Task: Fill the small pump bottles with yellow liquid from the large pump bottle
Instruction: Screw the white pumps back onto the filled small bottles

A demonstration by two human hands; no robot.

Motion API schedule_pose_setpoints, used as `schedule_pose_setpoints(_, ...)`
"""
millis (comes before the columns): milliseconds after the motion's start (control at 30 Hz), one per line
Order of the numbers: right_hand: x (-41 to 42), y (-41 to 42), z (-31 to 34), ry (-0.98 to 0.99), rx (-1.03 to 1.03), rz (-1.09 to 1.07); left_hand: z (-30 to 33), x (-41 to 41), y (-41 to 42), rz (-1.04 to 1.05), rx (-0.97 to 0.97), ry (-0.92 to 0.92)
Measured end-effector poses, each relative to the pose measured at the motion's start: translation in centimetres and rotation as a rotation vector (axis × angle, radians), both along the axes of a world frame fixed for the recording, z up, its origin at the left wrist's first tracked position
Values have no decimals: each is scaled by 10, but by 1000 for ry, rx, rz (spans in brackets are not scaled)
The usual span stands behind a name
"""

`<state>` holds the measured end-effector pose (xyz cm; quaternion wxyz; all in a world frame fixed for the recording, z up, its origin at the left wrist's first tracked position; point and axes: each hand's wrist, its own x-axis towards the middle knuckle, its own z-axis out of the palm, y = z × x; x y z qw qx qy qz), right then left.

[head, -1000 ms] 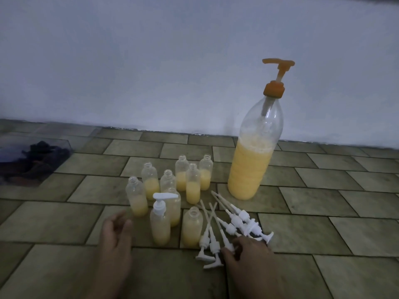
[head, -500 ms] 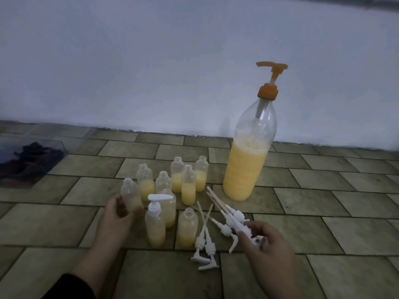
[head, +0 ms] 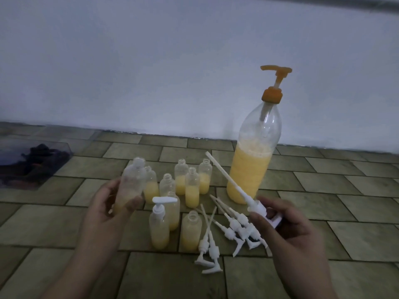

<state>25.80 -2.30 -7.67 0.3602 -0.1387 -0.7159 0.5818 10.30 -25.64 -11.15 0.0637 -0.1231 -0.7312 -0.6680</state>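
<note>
My left hand [head: 110, 203] holds a small clear bottle [head: 130, 184] off the floor, tilted, with yellow liquid in its lower part and no cap. My right hand [head: 287, 231] pinches a white pump head [head: 257, 207] whose long dip tube points up and left. The large pump bottle [head: 252, 160] with an orange pump stands behind, about half full of yellow liquid. Several small open bottles [head: 192, 188] with yellow liquid stand on the tiled floor. One small bottle [head: 159, 227] in front has a white pump fitted.
Several loose white pump heads [head: 233, 229] with tubes lie on the tiles between my hands. A clear plastic box [head: 32, 167] with dark contents sits at the left. A white wall rises right behind the bottles.
My left hand has lifted a small open bottle off the floor. My right hand has picked one white pump head out of the pile and raised it, tube upward.
</note>
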Motion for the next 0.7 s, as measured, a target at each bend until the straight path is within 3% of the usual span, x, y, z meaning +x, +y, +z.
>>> schedule_pose_setpoints(200, -3, -7, 23, 92, 420, 26, 11, 19, 6, -42, -53, 91)
schedule_pose_setpoints(700, 4, 4, 41, 6, 788, -10, 19, 28, 8, -10, -297, 314)
